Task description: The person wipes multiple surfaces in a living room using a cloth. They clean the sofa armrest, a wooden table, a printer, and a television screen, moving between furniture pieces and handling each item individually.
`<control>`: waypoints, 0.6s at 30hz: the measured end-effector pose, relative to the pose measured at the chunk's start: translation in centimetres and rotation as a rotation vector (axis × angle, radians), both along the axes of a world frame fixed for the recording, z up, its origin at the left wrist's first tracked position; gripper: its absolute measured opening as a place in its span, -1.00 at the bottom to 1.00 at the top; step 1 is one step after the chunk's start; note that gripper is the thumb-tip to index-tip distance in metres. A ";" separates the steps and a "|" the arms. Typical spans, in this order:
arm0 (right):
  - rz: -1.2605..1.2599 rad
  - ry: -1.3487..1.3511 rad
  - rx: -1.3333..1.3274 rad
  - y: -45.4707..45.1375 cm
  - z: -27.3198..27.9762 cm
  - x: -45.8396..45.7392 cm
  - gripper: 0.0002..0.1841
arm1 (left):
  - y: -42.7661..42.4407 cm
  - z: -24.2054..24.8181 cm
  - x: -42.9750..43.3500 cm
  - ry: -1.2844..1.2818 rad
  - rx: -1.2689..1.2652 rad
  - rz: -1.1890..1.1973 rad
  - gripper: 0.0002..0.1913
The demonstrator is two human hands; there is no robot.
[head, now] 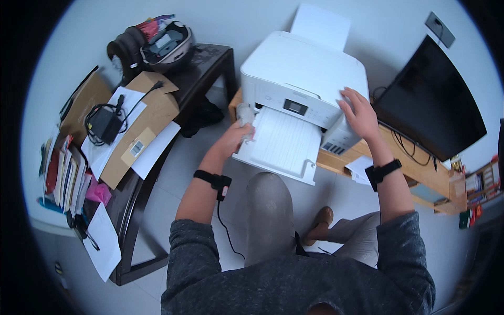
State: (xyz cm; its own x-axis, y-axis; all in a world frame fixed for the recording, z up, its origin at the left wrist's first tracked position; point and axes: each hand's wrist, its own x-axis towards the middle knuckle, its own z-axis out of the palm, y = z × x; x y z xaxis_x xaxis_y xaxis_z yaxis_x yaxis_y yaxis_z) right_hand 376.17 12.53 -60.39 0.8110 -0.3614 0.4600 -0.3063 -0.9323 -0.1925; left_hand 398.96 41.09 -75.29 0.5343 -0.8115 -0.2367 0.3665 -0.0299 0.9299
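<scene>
A white inkjet printer [303, 65] stands before me with its paper output tray [287, 138] pulled out at the front. My left hand [235, 138] holds a crumpled greyish cloth [245, 114] against the left edge of the tray, by the printer's front left corner. Part of the cloth is hidden by the fingers. My right hand [359, 116] rests on the printer's front right edge, fingers apart and with nothing in them. A small dark screen [295, 106] sits in the front panel, and the ink tank windows [334, 147] show low on the right.
Under the printer runs a wooden cabinet [423, 179], which also carries a black monitor [433, 98]. A dark wooden table [204, 63] on the left bears a cardboard piece [153, 114], a power adapter [104, 126], a helmet [167, 47] and stacked books [69, 177].
</scene>
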 end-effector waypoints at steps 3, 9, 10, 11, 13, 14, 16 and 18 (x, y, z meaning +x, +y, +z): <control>0.008 -0.028 0.025 0.1 0.1 -0.1 -0.56 | 1.9 0.2 -1.1 0.077 -0.015 0.024 -0.57; -0.007 -0.150 0.129 0.2 0.0 -0.8 -0.64 | 5.3 1.5 -3.7 0.080 -0.010 0.001 -0.60; 0.039 -0.202 0.231 0.0 0.0 -1.0 -0.68 | 5.7 1.6 -3.9 0.068 0.010 0.029 -0.61; 0.073 -0.237 0.342 -0.1 -0.2 -1.3 -0.71 | 6.0 1.5 -4.1 0.066 0.005 0.047 -0.61; 0.080 -0.311 0.424 -0.3 -0.9 -2.0 -0.74 | 6.2 0.7 -4.4 0.074 0.011 0.128 -0.63; 0.130 -0.397 0.383 -0.4 -1.4 -2.5 -0.74 | 6.1 0.2 -4.4 0.081 0.027 0.192 -0.63; 0.158 -0.542 0.346 -0.2 -3.5 -4.0 -0.70 | 6.2 -0.7 -4.3 0.084 0.059 0.257 -0.64; 0.074 -0.696 0.287 0.4 -7.4 -7.0 -0.67 | 6.2 -1.4 -4.4 -0.001 0.067 0.437 -0.64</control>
